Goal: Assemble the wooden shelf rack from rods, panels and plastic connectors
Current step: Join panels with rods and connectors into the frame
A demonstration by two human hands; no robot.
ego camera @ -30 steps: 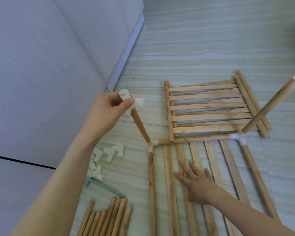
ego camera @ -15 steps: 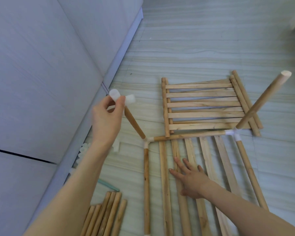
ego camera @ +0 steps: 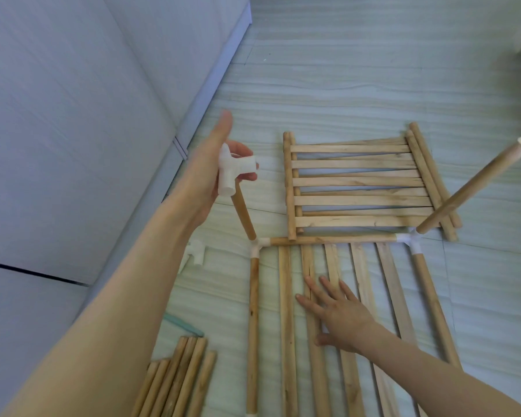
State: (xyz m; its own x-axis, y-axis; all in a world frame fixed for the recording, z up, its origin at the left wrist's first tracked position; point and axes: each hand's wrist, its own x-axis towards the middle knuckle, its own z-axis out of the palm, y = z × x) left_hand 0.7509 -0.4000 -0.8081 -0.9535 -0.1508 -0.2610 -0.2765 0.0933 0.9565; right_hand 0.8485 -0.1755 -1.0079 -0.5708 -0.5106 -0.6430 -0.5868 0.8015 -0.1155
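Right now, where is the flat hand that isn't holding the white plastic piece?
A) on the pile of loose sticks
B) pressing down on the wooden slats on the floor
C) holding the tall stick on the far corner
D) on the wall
B: the right hand lies with straight, spread fingers on the wooden slats of the frame on the floor, while the left hand holds the white connector.
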